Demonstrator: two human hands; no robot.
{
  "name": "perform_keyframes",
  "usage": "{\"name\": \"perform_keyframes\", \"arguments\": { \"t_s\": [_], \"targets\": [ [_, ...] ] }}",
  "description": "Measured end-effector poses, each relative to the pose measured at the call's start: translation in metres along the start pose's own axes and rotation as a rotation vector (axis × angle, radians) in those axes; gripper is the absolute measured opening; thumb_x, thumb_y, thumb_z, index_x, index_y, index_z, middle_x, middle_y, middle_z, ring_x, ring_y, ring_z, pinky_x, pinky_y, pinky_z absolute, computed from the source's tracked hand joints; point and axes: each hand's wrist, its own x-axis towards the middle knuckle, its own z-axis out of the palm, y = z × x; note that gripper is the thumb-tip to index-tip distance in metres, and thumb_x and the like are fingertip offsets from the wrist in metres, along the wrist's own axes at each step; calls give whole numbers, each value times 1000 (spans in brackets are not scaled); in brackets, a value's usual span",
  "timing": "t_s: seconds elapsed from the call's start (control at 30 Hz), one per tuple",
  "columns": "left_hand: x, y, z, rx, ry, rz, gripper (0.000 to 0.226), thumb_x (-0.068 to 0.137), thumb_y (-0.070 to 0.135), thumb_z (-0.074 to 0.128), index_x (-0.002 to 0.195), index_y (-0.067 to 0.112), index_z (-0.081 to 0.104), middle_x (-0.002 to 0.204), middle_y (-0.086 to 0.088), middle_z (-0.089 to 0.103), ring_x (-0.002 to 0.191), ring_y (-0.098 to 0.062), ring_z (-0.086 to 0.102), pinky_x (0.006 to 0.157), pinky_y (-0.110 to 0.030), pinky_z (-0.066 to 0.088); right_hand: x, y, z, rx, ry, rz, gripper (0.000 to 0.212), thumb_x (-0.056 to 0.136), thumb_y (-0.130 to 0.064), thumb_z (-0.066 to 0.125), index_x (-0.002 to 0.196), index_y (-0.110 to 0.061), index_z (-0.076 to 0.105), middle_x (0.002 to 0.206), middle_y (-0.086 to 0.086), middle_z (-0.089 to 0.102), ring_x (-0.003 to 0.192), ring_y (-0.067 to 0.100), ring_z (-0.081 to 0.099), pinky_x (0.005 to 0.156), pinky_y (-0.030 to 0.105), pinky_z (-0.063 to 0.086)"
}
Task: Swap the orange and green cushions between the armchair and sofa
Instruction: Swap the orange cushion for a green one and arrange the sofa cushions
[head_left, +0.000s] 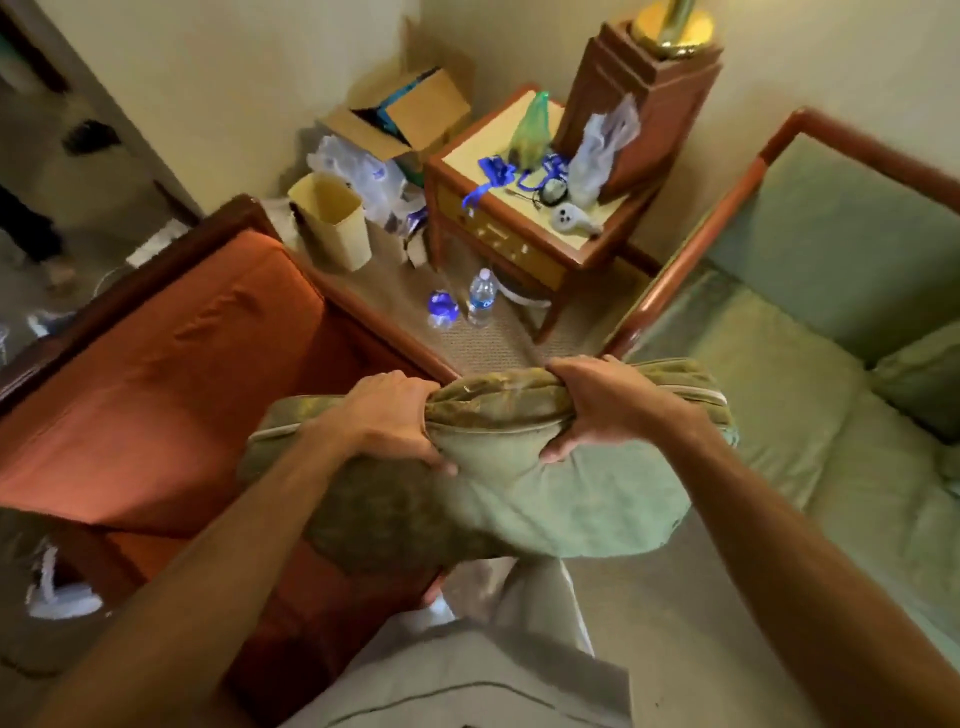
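1. Green fabric first, head view: a green cushion (519, 467) held up in the air, in front of the body, between the orange armchair (171, 395) on the left and the green sofa (779, 374) on the right; touching neither.
2. Left hand (395, 421) closed over the cushion's upper edge, fingers wrapped round the far side, thumb pressed into the near face.
3. Right hand (597, 405) clamped on the same upper edge just beside the left, fabric bunched between the two grips; piped seam running out past each wrist.
4. Lower part of the cushion hanging down, its left portion dark in shadow over the armchair's front corner.
5. Armchair seat covered in orange cloth, wrinkled near the back edge, framed by dark wood.
6. Sofa with a wooden arm rail along its left edge, pale green seat, and another green cushion (919, 384) lying against the backrest towards the right edge.
7. Between the two seats, in the room's corner: a wooden side table (519, 244) carrying blue cords (524, 171), plastic bags and a small white object, possibly a hair dryer, too blurred to say.
8. On the carpet by the table's front leg, an upright water bottle (480, 296); left of that, a yellow bin (332, 218) and an open cardboard box (410, 114) against the wall.
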Motion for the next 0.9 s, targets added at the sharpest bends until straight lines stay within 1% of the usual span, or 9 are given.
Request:
{"name": "perform_keyframes", "arguments": {
  "t_s": [0.13,0.27,0.37,0.43,0.5,0.57,0.67,0.8,0.9],
  "targets": [
    [37,88,-32,87,55,191,91,44,95,64,111,33,61,98,14,69,89,-11,62,89,-40,52,-89,60,-30,24,146,135,76,47,-77,81,101,-34,49,98,-13,59,89,11,50,86,39,41],
    [74,190,-62,214,90,328,80,42,89,68,97,32,59,85,13,66,78,-12,62,77,-37,54,-173,128,-45,104,281,236,72,49,-75,82,99,-35,48,92,-17,53,82,6,48,78,32,35],
    [108,270,-72,329,143,420,78,42,89,66,93,32,55,87,10,66,81,-16,63,68,-35,47,-227,187,-44,141,370,315,74,50,-79,77,102,-36,48,95,-17,52,85,4,48,83,33,36],
    [130,324,-72,381,154,490,80,42,91,64,97,33,54,94,10,65,85,-17,62,70,-35,44,-264,225,-40,150,418,376,76,51,-79,77,104,-35,47,97,-15,51,86,6,47,85,32,33],
    [151,372,-71,387,163,537,76,45,89,66,96,35,49,95,11,62,85,-15,58,74,-35,43,-293,262,-38,124,476,423,79,51,-81,76,105,-33,45,99,-14,50,88,9,46,86,34,34],
    [173,412,-69,386,164,569,75,48,86,70,96,34,47,93,13,56,85,-13,55,78,-35,42,-315,297,-35,90,510,478,87,52,-83,73,114,-28,48,106,-10,52,95,13,48,90,36,35],
    [211,461,-63,382,211,621,77,50,84,71,100,30,48,95,13,54,89,-14,54,78,-35,39,-334,349,-29,41,573,536,101,54,-85,69,127,-20,49,119,-4,56,105,16,49,97,37,35],
    [268,510,-53,359,261,643,79,50,82,73,97,28,39,97,13,49,89,-12,44,88,-37,39,-339,416,-27,45,614,615,103,53,-81,73,130,-19,47,125,-2,55,112,18,48,104,40,34],
    [324,544,-45,335,257,627,83,49,80,75,100,26,40,110,8,57,102,-17,49,94,-39,37,-330,475,-28,43,599,664,106,55,-79,75,135,-17,44,131,-1,53,118,20,47,107,41,32]
  ]
}}
